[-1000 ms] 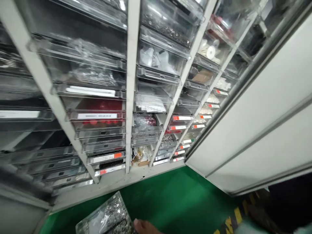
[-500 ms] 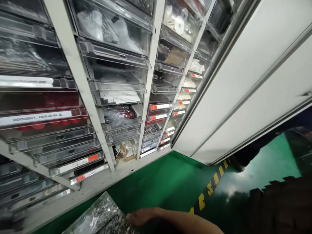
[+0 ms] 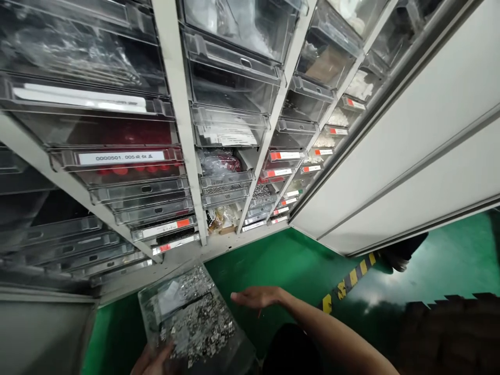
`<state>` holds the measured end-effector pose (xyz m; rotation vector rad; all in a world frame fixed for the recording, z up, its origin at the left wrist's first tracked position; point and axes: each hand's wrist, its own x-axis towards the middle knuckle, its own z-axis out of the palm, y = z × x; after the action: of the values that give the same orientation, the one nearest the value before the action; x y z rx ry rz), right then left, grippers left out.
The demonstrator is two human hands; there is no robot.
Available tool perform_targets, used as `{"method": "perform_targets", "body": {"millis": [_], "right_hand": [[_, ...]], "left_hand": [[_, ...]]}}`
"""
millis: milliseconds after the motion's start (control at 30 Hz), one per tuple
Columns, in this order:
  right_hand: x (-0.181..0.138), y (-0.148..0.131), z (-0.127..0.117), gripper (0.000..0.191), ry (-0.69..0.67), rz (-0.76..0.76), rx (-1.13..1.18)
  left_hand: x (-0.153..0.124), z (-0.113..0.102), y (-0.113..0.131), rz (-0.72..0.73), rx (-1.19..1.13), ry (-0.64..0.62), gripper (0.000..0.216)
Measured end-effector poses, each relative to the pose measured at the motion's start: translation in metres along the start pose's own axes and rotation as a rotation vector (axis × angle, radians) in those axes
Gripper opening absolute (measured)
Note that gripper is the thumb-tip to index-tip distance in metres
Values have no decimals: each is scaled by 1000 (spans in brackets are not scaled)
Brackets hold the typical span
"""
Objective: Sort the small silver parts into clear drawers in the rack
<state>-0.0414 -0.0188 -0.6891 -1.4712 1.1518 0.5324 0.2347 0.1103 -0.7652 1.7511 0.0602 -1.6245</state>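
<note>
Below drawer rack, clear parts bin (image 3: 195, 317) on L hand (image 3: 154, 360), R hand (image 3: 258, 297) just beside

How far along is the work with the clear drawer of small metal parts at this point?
Done: a clear drawer of small metal parts is out of the cabinet, above the green floor. In hand: the left hand supports its near edge; the right hand hovers open beside it, not touching. Left: the drawer is not in any slot; which slot it belongs to cannot be told.

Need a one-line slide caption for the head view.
Left hand under clear drawer of small metal parts; right hand open beside it.
</note>
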Motion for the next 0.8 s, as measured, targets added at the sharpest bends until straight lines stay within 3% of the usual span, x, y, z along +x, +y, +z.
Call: {"method": "perform_targets", "body": {"millis": [100,200,367,500,633,800], "right_hand": [[-34,-19,-14,54,106,-10,-90],[-66,-44,-11,53,232,38,-208],[-102,-91,29,61,410,193,-305],[-102,-115,58,51,327,238,-305],[-87,-116,66,49,323,269,-324],[-92,-90,71,52,408,191,-270]], "left_hand": [[3,8,12,-38,-29,-68,49],[6,6,18,-83,-36,-113,44],[1,-4,19,-155,-8,-159,51],[-21,-8,20,-151,-7,-244,57],[-38,-14,21,-147,16,-262,61],[-31,-13,21,-67,73,-209,64]]}}
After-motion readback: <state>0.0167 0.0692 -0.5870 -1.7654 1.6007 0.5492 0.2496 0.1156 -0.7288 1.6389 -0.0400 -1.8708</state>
